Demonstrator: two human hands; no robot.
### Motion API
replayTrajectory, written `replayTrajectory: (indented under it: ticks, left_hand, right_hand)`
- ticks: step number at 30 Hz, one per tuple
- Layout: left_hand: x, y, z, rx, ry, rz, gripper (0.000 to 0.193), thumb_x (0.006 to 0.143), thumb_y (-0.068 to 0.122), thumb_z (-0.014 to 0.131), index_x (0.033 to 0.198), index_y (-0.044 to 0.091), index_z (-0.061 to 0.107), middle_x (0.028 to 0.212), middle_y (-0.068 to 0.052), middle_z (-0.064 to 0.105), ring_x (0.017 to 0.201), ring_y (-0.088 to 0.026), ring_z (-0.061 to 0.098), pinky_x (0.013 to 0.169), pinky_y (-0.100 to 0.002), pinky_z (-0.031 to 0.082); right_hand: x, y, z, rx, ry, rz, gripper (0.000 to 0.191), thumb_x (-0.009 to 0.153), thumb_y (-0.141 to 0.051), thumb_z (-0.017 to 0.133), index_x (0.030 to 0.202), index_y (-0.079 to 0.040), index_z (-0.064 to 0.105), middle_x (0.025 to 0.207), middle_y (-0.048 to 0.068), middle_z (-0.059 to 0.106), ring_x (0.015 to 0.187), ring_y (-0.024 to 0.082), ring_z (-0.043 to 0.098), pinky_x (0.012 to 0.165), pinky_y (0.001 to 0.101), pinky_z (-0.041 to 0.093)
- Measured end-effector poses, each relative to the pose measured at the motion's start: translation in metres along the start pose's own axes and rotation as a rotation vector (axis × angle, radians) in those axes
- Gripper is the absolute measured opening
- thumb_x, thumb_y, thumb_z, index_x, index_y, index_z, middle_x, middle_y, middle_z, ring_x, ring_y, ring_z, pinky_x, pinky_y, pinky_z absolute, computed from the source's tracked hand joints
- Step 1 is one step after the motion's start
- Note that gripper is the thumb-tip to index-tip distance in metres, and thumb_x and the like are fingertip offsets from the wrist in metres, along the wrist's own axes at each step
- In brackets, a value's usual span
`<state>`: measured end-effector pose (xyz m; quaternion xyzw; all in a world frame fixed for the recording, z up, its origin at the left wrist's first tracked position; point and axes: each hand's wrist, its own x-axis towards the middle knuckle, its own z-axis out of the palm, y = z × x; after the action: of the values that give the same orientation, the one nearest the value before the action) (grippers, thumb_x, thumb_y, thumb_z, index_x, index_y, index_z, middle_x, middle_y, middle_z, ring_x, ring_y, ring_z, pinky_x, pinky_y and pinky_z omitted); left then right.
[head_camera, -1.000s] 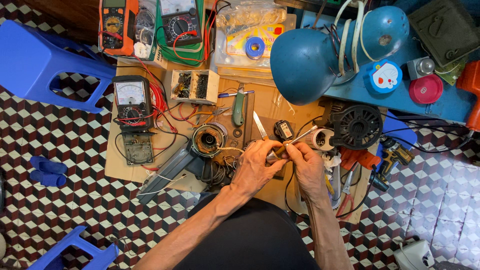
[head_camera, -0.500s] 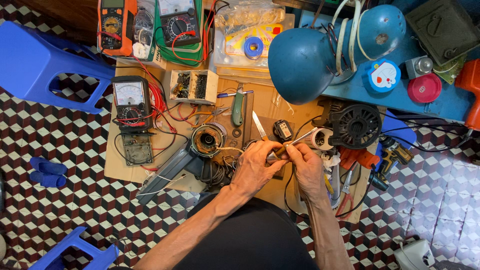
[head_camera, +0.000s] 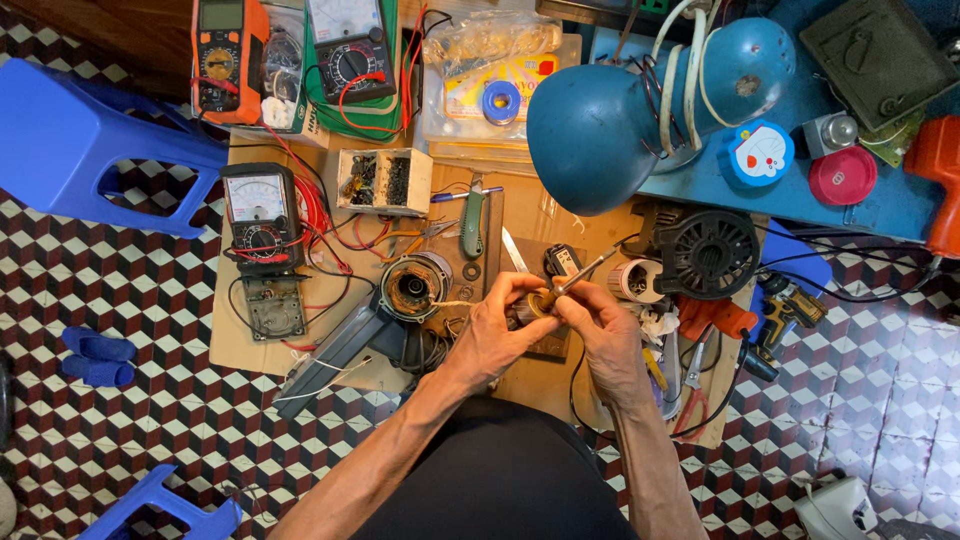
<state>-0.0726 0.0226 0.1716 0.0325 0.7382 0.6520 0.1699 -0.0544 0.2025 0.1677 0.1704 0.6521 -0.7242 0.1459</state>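
My left hand (head_camera: 500, 325) pinches a small part (head_camera: 530, 305). My right hand (head_camera: 600, 325) grips the iron (head_camera: 585, 272), its shaft angling up-right, away from the part.

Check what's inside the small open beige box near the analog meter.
The small open beige box is split into compartments holding dark small parts, one with yellowish bits on the left side. Too small to identify individually, and the lower layers are covered. Neither the left hand nor the right hand touches it.
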Motion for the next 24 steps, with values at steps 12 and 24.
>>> replayTrajectory:
  ticks: [12,24]
  left_hand:
    - [0.0,-0.015,-0.014,-0.154,-0.138,-0.145,0.06,0.09,0.022,0.075,0.138,0.003,0.045,0.127,-0.014,0.071,0.117,-0.016,0.066,0.1,-0.031,0.054]
    - [0.0,-0.02,-0.01,-0.201,-0.147,-0.194,0.06,0.089,0.019,0.076,0.138,0.002,0.046,0.125,-0.013,0.071,0.113,-0.014,0.066,0.097,-0.029,0.055]
  right_hand:
    - [0.002,-0.009,0.014,-0.151,0.005,0.01,0.033,0.095,-0.022,0.069,0.121,-0.003,0.073,0.101,0.004,0.074,0.092,0.01,0.066,0.083,0.0247,0.054]
    - [0.002,-0.005,0.011,-0.193,0.028,0.012,0.032,0.095,-0.023,0.071,0.119,-0.002,0.072,0.096,0.005,0.072,0.088,0.01,0.065,0.079,0.0252,0.053]
